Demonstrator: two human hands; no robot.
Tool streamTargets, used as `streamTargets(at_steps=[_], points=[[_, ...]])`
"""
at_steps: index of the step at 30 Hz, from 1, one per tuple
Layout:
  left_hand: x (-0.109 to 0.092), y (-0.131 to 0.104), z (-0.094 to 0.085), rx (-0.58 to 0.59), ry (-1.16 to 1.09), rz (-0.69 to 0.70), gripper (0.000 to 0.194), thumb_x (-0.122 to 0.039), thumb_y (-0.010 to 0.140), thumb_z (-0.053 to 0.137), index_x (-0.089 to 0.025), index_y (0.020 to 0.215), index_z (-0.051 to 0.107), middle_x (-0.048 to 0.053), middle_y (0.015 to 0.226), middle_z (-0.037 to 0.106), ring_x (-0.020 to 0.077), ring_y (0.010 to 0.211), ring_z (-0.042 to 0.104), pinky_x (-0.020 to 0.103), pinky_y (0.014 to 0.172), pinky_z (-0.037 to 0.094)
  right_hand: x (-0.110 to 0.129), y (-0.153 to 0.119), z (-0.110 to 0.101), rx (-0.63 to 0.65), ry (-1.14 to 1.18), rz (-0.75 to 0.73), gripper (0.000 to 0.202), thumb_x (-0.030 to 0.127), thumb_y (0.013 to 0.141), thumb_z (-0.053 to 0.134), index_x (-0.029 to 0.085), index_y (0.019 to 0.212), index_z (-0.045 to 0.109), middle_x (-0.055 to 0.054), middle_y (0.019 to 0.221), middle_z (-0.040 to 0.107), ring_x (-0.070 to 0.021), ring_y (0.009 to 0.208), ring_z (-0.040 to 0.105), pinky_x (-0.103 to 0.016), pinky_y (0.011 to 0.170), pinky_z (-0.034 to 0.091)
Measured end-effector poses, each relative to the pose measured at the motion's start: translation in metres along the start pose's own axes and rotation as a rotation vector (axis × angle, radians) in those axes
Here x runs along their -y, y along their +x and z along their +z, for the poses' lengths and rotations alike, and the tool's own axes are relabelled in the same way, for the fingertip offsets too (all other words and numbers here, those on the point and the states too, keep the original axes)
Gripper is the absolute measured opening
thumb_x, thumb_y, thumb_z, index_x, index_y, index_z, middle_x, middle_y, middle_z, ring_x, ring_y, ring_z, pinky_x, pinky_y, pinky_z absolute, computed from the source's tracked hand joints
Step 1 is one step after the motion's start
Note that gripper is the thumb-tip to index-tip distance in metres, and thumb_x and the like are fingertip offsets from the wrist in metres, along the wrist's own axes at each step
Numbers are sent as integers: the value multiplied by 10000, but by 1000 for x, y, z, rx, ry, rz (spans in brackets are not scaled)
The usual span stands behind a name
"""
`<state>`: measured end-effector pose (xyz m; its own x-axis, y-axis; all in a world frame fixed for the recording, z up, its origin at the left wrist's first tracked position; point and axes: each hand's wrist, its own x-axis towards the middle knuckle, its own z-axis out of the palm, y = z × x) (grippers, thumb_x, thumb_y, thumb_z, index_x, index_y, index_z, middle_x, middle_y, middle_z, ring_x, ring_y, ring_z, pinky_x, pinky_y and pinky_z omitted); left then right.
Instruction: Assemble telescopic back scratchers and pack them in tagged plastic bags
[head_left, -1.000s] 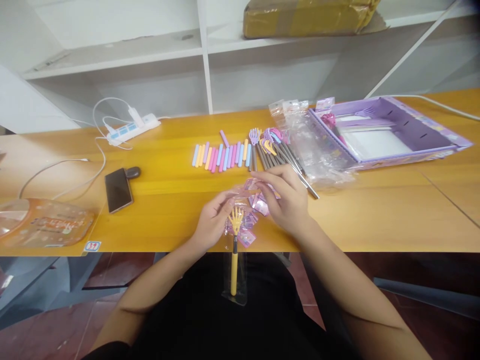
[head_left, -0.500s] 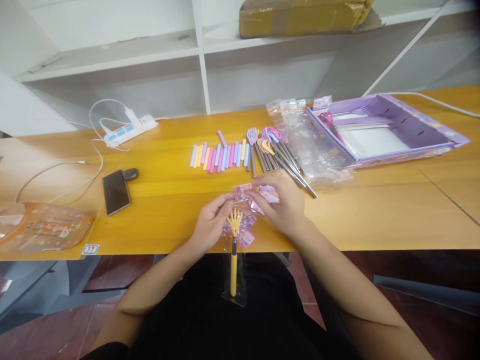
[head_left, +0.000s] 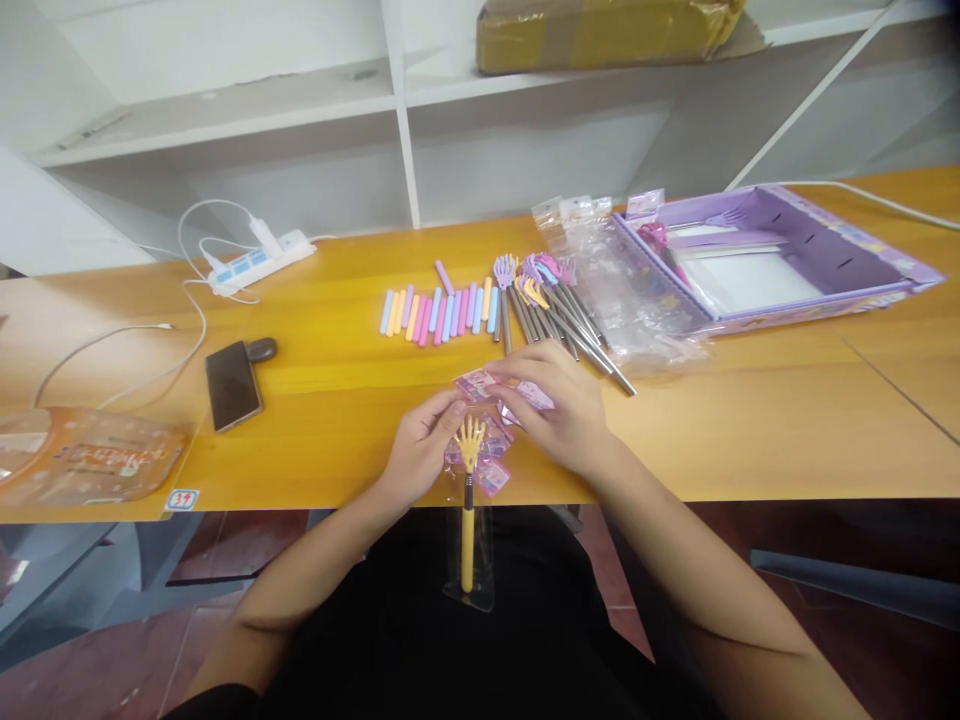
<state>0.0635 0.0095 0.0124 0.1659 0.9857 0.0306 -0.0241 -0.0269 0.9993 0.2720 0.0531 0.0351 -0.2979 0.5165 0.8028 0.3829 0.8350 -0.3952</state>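
My left hand (head_left: pixel 424 445) pinches the top of a clear plastic bag (head_left: pixel 480 590), which hangs over the table's front edge. Inside the bag is a yellow hand-shaped scratcher (head_left: pixel 468 530), its claw end upward. My right hand (head_left: pixel 562 405) grips a small pink printed card (head_left: pixel 475 384) between thumb and fingers, just above the bag's top. More printed cards (head_left: pixel 491 476) lie on the table under and beside my hands. Beyond them are several scratchers with metal rods (head_left: pixel 559 310) and a row of coloured handles (head_left: pixel 442 315).
Clear bags (head_left: pixel 600 270) lie against a purple tray (head_left: pixel 817 290) at the right. At the left are a phone (head_left: pixel 233 385), a power strip (head_left: pixel 262 262) with cables and an orange bag (head_left: pixel 112 455). White shelving (head_left: pixel 300 105) stands behind the table (head_left: pixel 315 460).
My right hand has moved slightly left with the pink card, bringing it closer over the bag's top. My left hand and the bagged scratcher have barely moved.
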Motion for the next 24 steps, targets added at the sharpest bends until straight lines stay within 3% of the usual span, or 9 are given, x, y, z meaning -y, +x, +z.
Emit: streamTargets(at_steps=[9, 24], points=[[1, 0, 0, 9, 14, 17, 381, -524, 1053, 671, -191, 1159, 822, 52, 1066, 808, 208, 960, 714, 303, 886, 555, 4, 1, -1, 77, 81, 70, 407, 201, 1030, 727, 327, 1412, 665, -68, 1162, 654, -247, 1078, 674, -449, 916, 602], [2, -1, 0, -59, 17, -4, 391, -553, 1039, 676, -197, 1099, 826, 54, 1048, 810, 236, 983, 727, 333, 913, 569, 6, 1, -1, 87, 127, 113, 371, 143, 1055, 647, 324, 1376, 687, -45, 1130, 708, -227, 1025, 703, -420, 891, 606]])
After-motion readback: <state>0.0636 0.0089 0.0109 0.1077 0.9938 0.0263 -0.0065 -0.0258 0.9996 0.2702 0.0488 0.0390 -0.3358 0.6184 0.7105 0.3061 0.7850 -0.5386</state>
